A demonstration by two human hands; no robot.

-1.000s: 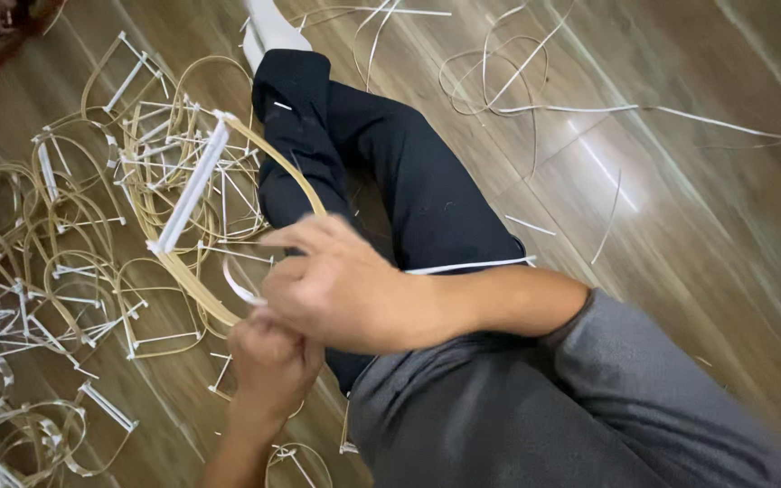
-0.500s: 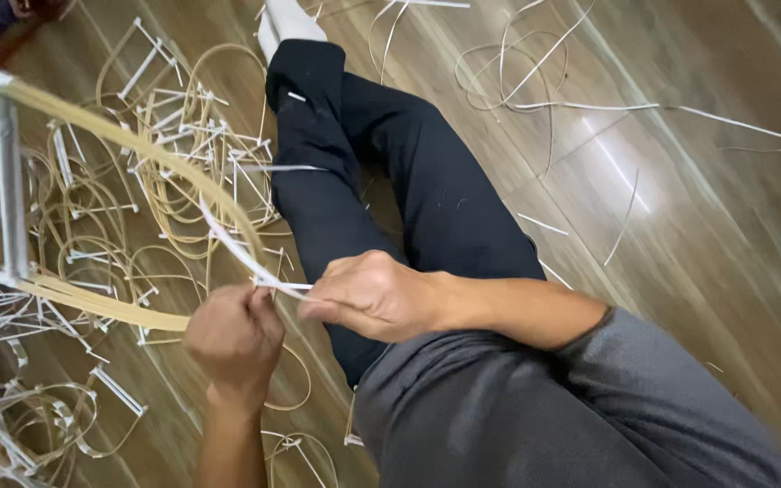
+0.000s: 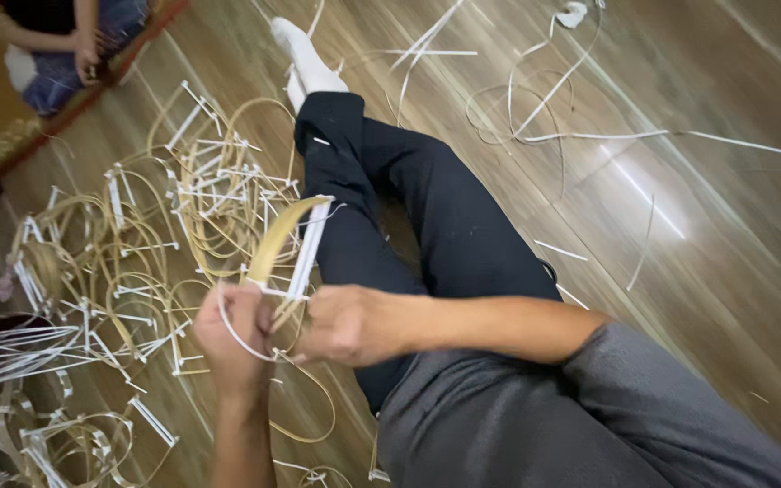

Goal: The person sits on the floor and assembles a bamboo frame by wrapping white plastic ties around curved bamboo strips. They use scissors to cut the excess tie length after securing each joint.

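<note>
You are binding a curved bamboo frame with white strip, left hand gripping it, right hand pinching the strip (finished frames are crowding the floor's left edge). Next, I judge, you'll be needing steady tension.

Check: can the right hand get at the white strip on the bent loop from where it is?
Probably yes. The right hand sits just beside the bent loop that the left hand holds, and the white strip stands uncovered above both.
</note>
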